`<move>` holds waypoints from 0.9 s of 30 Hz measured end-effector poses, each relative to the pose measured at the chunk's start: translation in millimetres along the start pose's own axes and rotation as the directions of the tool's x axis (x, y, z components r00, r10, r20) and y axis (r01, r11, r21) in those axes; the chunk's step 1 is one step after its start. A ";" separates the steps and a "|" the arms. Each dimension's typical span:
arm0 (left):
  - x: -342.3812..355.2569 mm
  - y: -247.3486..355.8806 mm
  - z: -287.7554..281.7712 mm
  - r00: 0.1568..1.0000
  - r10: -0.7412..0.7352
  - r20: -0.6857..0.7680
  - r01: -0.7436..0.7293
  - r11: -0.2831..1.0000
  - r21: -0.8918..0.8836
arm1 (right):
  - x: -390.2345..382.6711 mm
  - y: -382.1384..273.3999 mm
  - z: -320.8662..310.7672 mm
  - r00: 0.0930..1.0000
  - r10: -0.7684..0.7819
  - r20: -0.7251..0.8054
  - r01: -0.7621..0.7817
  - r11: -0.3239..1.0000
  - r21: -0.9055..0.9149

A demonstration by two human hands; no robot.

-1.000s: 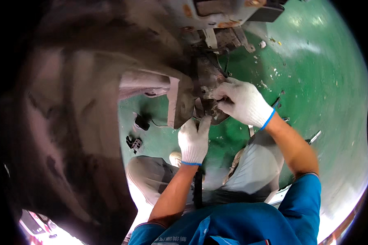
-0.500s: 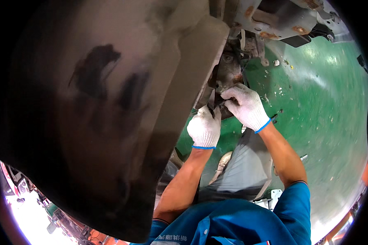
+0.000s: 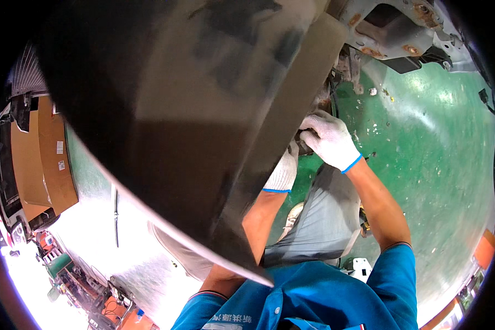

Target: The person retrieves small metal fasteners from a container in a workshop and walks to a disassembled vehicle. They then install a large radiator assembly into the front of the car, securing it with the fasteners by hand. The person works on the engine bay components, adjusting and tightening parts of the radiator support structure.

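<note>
A large dark, glossy car body panel (image 3: 192, 143) fills the left and middle of the view. Beyond its right edge, both my hands wear white knit gloves with blue cuffs. My right hand (image 3: 331, 142) is closed, thumb and fingers bent together against a worn, rusty metal part (image 3: 323, 102) of the car's underside. Whatever lies between those fingertips is too small to make out. Close beside it, my left hand (image 3: 282, 171) is partly covered by the panel edge. Only its back and thumb side show, and it looks closed near the same spot; its fingertips are hidden.
Grey metal car structure (image 3: 393, 33) with rusty spots juts in at upper right. Green floor (image 3: 423, 148) with scattered debris lies right of my arm. A cardboard box (image 3: 44, 159) stands at far left; tools and equipment (image 3: 74, 280) sit at lower left.
The panel now reaches farther right in view and covers much of my left hand. The cardboard box has come into sight at left. My right hand stays at nearly the same spot.
</note>
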State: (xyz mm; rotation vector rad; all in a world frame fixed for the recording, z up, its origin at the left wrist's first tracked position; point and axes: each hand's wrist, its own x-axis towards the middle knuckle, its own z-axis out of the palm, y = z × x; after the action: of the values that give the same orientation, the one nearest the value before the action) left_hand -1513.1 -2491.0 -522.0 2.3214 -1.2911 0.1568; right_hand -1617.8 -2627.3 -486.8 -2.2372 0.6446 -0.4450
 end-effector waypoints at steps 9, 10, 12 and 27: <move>-2.1 0.1 4.9 0.984 -0.126 0.126 0.128 0.992 -0.005 | 10.3 -8.9 5.9 0.994 -0.040 0.102 0.074 0.934 -0.350; -2.0 2.3 2.7 0.973 -0.167 0.163 0.169 0.986 -0.002 | 12.3 -11.1 5.8 0.990 -0.031 0.135 0.082 0.917 -0.391; -4.5 -0.1 9.9 0.996 -0.082 0.024 0.082 0.996 -0.019 | 15.2 -14.4 7.6 0.981 0.063 0.181 0.026 0.890 -0.455; -19.5 -23.5 -17.5 0.376 -0.165 0.912 0.784 -0.469 -0.408 | 20.4 -26.3 -2.7 0.969 0.131 0.209 -0.057 0.943 -0.329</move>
State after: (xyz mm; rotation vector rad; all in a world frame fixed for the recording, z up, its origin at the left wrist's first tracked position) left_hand -1502.2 -2457.5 -521.1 1.1121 0.2805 -1.4046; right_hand -1594.5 -2625.0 -463.1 -2.5006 0.7401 -0.0297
